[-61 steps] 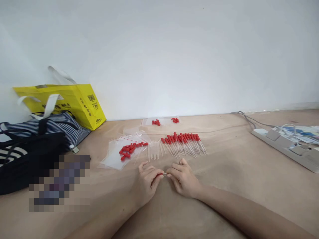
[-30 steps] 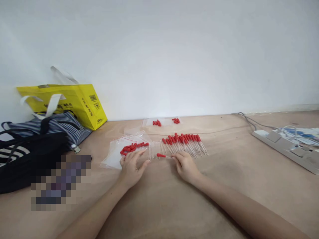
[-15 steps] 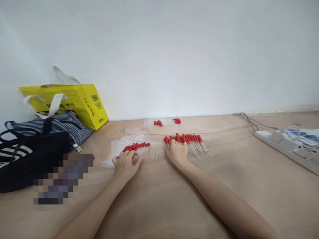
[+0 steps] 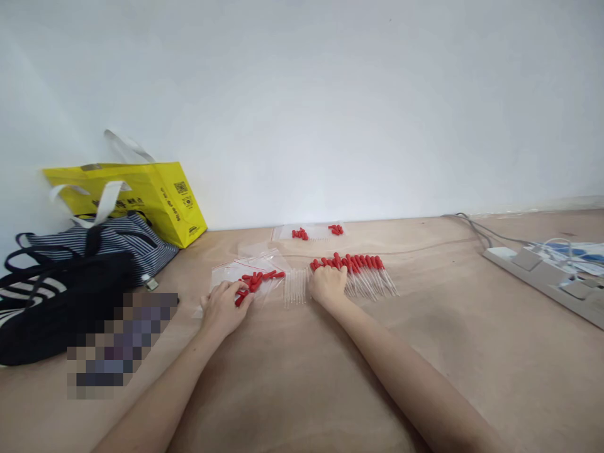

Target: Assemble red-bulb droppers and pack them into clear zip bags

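My left hand (image 4: 225,306) rests at the near edge of a clear zip bag (image 4: 226,272), its thumb and fingers curled around a red rubber cap (image 4: 241,297). More red caps (image 4: 270,275) lie loose on the bag beside it. To their right, thin pale tubes (image 4: 295,287) are laid in a row. My right hand (image 4: 329,284) is closed at the left end of a line of red-capped tubes (image 4: 372,277); its fingertips are hidden, so what it pinches cannot be made out.
Farther back lies another clear bag (image 4: 283,233) with red caps and small tubes. A yellow bag (image 4: 170,201), a striped bag (image 4: 155,245) and a black bag (image 4: 94,296) crowd the left. A white power strip (image 4: 542,277) with cables stands at the right.
My left hand has drawn left and slightly nearer, uncovering more of the red caps. My right hand has shifted slightly left along the capped tubes.
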### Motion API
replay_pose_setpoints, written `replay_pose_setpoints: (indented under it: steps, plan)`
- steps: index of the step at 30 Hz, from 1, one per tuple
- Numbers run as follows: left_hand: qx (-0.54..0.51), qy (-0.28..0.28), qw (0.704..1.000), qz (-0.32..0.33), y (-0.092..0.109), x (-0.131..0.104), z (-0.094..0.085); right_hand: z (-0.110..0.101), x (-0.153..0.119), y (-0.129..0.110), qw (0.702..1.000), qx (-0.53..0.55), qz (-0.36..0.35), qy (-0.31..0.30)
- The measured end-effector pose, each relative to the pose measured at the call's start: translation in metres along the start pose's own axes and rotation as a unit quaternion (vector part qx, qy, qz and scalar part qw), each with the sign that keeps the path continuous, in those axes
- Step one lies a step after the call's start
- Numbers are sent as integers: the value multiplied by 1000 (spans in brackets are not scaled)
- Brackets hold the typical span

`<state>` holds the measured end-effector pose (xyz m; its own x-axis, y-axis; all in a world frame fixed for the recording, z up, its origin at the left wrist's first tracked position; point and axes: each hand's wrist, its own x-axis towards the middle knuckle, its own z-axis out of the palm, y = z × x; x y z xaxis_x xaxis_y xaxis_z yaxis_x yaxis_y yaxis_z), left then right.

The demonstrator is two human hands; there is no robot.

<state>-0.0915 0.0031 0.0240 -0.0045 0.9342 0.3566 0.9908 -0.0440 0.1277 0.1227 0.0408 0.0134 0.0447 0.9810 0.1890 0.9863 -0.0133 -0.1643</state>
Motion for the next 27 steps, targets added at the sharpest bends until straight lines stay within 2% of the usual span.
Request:
replay_pose_setpoints:
  steps: [4, 7, 11, 14, 17, 19, 22, 24, 27]
  plan:
    - [-60, -28, 995, 73, -10, 2, 4, 0, 0, -5, 1000, -13, 1, -8]
    - [-100, -31, 990, 95, -14, 3, 7, -3, -4, -6, 1000, -17, 1, 1]
    - [-124, 37, 985, 110, -12, 4, 5, -11, -15, 7, 1000, -15, -14, 24]
    - [-175, 73, 974, 124, 0, 0, 2, -12, -28, 32, 997, 18, -55, 51]
    - [-253, 31, 955, 150, 20, -10, 1, -5, -47, 65, 974, 122, -170, 82]
    - [-275, -7, 943, 187, 35, -20, 1, -1, -62, 87, 954, 175, -229, 81]
    - [-283, -77, 926, 240, 55, -34, 0, 0, -79, 108, 937, 184, -283, 94]
    - [-302, -119, 916, 236, 64, -40, 0, -3, -84, 112, 935, 172, -296, 95]
    - [-378, -165, 894, 172, 71, -45, 1, -7, -85, 107, 933, 178, -297, 94]
